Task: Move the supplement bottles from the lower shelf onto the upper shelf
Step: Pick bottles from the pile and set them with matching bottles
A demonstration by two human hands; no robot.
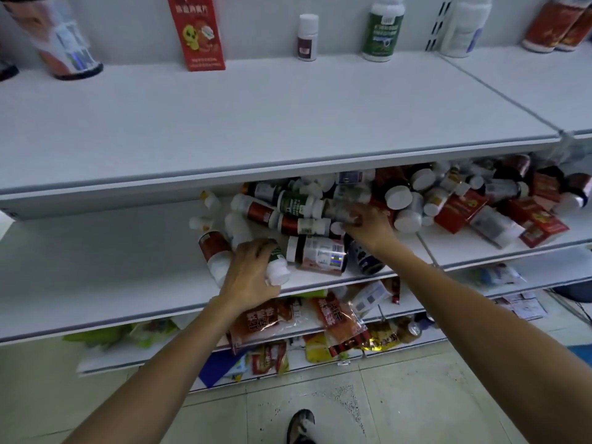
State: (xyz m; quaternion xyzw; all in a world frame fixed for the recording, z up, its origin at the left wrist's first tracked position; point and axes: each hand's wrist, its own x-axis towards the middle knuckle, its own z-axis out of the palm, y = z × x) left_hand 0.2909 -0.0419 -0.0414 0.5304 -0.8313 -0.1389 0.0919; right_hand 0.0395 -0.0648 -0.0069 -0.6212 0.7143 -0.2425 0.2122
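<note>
A heap of supplement bottles (320,206) lies on its sides on the lower shelf (96,283), spreading right under the upper shelf (256,123). My left hand (248,270) grips a green-labelled bottle with a white cap (278,270) at the shelf's front edge. Beside it lies a red-labelled bottle (214,251). My right hand (368,225) reaches into the heap and curls round a clear-sided bottle (344,213). On the upper shelf stand a small white bottle (308,38) and a green-labelled bottle (382,30) near the back wall.
A red box (198,33) and a tilted tall bottle (61,40) stand on the upper shelf's left. More bottles (551,27) stand on the adjoining shelf at right. Red boxes (461,209) mix into the heap. Snack packets (320,318) fill lower shelves.
</note>
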